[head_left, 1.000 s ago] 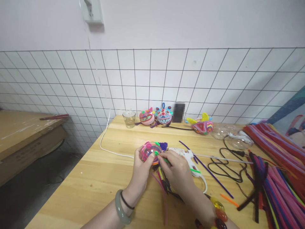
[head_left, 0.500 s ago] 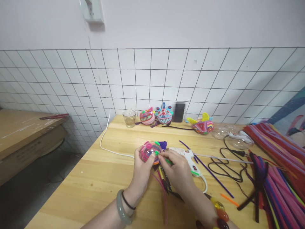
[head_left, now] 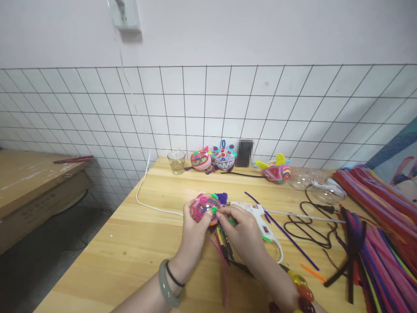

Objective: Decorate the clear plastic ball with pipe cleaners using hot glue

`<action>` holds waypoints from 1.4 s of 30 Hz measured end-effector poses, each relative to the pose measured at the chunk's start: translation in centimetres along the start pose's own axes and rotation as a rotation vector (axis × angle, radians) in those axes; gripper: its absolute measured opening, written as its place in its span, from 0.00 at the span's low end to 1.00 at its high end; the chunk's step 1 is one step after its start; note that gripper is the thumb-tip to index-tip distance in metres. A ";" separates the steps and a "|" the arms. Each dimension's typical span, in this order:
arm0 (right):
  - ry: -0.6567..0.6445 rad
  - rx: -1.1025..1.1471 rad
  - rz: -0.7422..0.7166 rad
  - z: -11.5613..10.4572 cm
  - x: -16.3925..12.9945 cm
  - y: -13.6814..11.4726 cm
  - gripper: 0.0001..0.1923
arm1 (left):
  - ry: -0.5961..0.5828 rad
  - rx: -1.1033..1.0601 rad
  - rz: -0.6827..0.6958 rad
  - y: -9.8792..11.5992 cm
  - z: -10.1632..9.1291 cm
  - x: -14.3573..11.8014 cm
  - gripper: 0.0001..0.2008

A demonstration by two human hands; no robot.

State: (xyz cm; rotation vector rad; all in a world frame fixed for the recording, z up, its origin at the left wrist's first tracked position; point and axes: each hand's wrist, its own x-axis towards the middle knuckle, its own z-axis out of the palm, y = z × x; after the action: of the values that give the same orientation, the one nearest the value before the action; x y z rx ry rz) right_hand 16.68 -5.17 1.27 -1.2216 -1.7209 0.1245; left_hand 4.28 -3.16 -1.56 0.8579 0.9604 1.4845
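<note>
Decorated clear ball [head_left: 206, 208] sits just above the surface [head_left: 137, 243], straight ahead of me, cupped in my left hand [head_left: 194, 232] with fingers curled around its near side. My right hand [head_left: 243, 232] pinches a green pipe cleaner [head_left: 228, 219] against its right edge, both equally close.

A single head-worn camera looks forward and down across a wooden table [head_left: 137, 256] toward a white tiled wall [head_left: 228, 108] at its far edge. It sits close above the near edge, where both forearms enter from the bottom (there is no second view to overlap). The table's left edge runs diagonally; its right side is cut off.
</note>
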 end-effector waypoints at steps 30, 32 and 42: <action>-0.065 -0.001 -0.038 -0.7 -0.1 0.9 0.06 | -0.168 -0.046 -0.047 0.2 -0.4 0.3 0.27; -0.075 0.005 -0.028 -0.8 -0.1 0.8 0.06 | -0.162 -0.041 -0.046 0.1 -0.4 0.4 0.27; -0.103 0.021 -0.031 -1.0 0.1 0.7 0.06 | -0.144 -0.007 -0.020 -0.3 -0.5 0.4 0.27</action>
State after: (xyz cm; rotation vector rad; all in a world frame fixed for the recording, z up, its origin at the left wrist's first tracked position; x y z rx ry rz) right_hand 17.89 -5.24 1.47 -1.1905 -1.8225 0.1891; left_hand 3.88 -2.79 -2.00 0.9343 0.8545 1.3889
